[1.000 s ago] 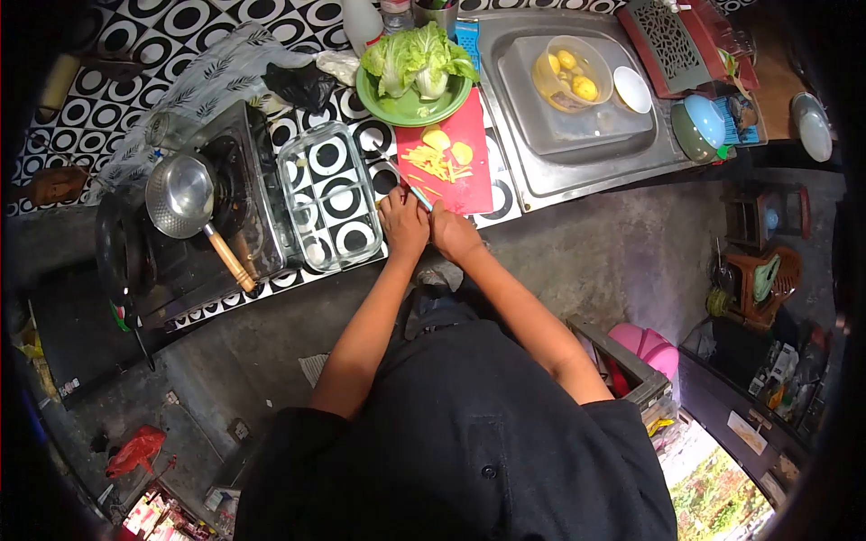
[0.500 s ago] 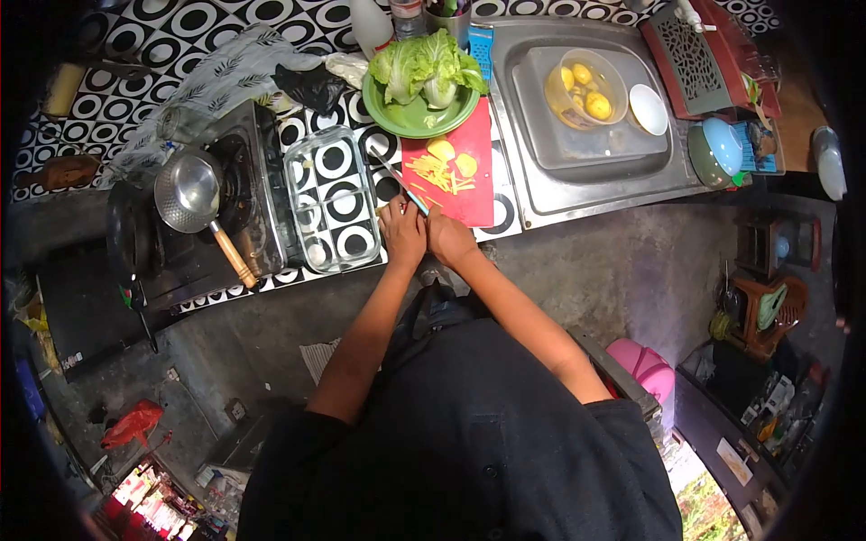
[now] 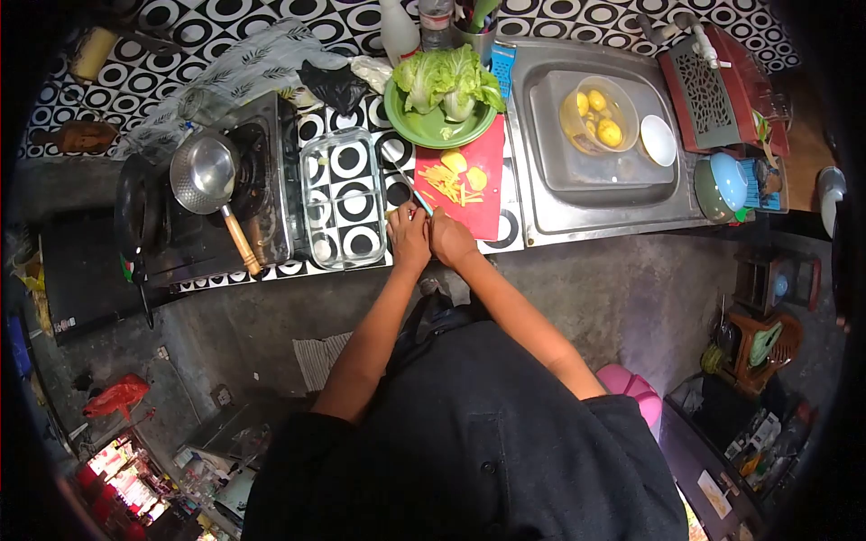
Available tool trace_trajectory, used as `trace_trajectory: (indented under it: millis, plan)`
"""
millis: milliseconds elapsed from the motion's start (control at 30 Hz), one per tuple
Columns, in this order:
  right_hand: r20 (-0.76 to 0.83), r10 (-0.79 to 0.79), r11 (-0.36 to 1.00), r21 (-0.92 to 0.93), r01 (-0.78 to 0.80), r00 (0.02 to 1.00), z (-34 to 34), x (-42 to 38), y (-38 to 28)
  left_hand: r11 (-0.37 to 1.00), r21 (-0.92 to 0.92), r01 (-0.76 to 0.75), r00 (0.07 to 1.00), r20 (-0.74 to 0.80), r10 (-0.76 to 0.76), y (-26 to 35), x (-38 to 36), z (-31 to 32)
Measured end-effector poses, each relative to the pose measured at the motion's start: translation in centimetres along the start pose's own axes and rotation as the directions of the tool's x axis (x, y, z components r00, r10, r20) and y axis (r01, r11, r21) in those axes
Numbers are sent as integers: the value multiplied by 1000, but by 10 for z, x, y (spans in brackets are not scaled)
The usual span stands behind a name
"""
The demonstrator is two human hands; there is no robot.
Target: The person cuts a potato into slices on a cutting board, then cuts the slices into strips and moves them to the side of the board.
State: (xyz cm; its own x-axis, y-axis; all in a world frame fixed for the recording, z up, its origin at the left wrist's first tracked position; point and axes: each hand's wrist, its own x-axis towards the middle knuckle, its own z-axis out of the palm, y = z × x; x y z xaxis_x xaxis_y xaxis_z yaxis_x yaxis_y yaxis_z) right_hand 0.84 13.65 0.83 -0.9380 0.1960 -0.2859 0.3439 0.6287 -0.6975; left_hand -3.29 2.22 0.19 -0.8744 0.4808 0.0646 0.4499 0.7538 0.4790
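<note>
A red cutting board point(image 3: 488, 206) carries yellow strips point(image 3: 442, 183) and a few larger yellow pieces point(image 3: 454, 161). My right hand point(image 3: 450, 238) is wrapped round the handle of a knife point(image 3: 407, 179), whose blade points up and left past the board's left edge. Close beside it, my left hand point(image 3: 409, 234) has its fingers bent and pressed down near the board's lower left corner; a small yellowish bit shows at the fingertips, too small to name. Above the board, a green plate point(image 3: 433, 135) holds leafy greens point(image 3: 451, 81).
To the left are a glass dish point(image 3: 345, 198) and a stove point(image 3: 262, 203) with a ladle-like pan point(image 3: 204, 171). At the right, a sink point(image 3: 577, 212) contains a bowl of peeled yellow pieces point(image 3: 610, 133) and a white bowl point(image 3: 658, 141).
The view has shifted, so the counter and its objects appear slightly right and lower. Both hands stay close together, with the knife still in my right hand.
</note>
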Motion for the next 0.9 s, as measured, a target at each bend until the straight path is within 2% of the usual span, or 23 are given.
trace_trajectory:
  millis: [300,400,533,633,733,900]
  plan:
    - [-26,-58,998,-22,58,998,0,14,-3,1000,4,12,999,-45,-12,5,-1,-1]
    - [51,-4,998,-57,7,999,-5,19,-7,999,23,23,998,-63,-22,6,-1,0]
    - [16,-69,998,14,69,997,-19,18,-7,999,5,46,998,-35,-46,4,-1,1]
    - [-10,-98,995,33,98,995,-34,9,-5,999,-18,47,996,-80,-48,2,1,5]
    - [-53,-154,987,37,156,987,-49,-9,5,996,-44,75,996,-47,-77,3,1,0]
    - [-46,-118,993,18,119,992,-63,-39,26,999,-37,28,1000,-12,-29,6,2,-9]
